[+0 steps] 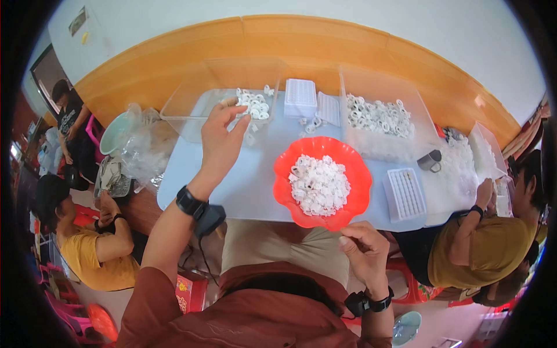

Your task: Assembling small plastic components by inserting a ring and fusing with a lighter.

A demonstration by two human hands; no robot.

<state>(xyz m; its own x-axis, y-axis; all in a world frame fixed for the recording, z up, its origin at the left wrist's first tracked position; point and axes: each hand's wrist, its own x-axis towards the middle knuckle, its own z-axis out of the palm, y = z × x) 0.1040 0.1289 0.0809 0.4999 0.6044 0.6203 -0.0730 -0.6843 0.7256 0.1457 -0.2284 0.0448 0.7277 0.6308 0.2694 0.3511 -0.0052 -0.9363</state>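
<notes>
My left hand [223, 142] reaches over the near side of a clear plastic bin [191, 113] with small white ring-like parts [255, 105] in its right end. Its thumb and forefinger are apart, and no part shows between them. A red scalloped bowl [362, 188] in front of me carries a heap of small white plastic pieces [319, 185]. My right hand [368, 249] is at the bowl's near right rim, fingers curled and thumb close to the forefinger. Whatever it pinches there is too small to make out.
A second clear bin [426, 110] of white parts stands at the back right. White slotted trays [300, 98] lie between the bins, another tray [405, 194] right of the bowl. A grey cup [430, 160] lies nearby. Co-workers sit left [96, 249] and right [481, 249].
</notes>
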